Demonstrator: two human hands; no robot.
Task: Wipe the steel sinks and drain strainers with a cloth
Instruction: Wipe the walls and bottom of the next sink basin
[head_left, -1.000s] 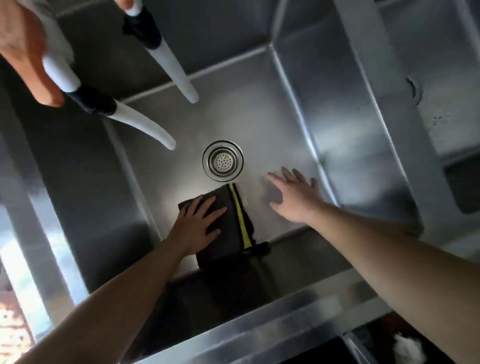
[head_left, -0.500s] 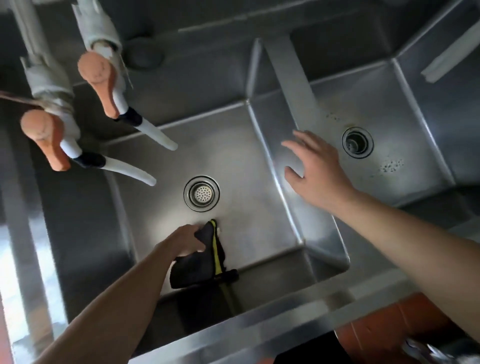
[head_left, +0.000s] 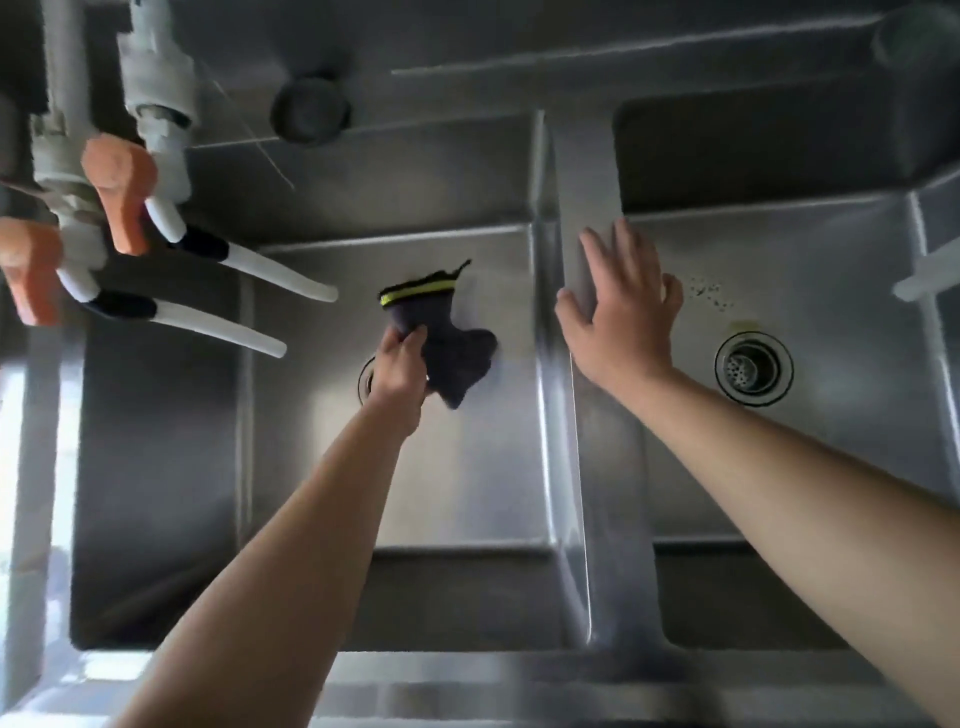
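While your left hand grips the cloth above the left sink, your right hand spreads flat; the specked right sink and strainer look unwiped.

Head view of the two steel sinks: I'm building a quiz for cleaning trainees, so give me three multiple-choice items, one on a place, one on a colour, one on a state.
1. Where is the dark bunched cloth with the yellow-green stripe?
A. over the left steel sink basin
B. in the right steel sink basin
C. on the front rim

2. What colour are the tap handles?
A. blue
B. orange
C. green

3. How is the right hand?
A. gripping the cloth
B. fist closed
C. open, fingers spread

Answers:
1 A: the left hand grips the dark bunched cloth above the left steel sink basin, partly hiding its drain; the right steel sink basin shows only its round drain strainer.
2 B: both tap handles are orange.
3 C: the right hand lies spread by the steel divider, holding nothing.
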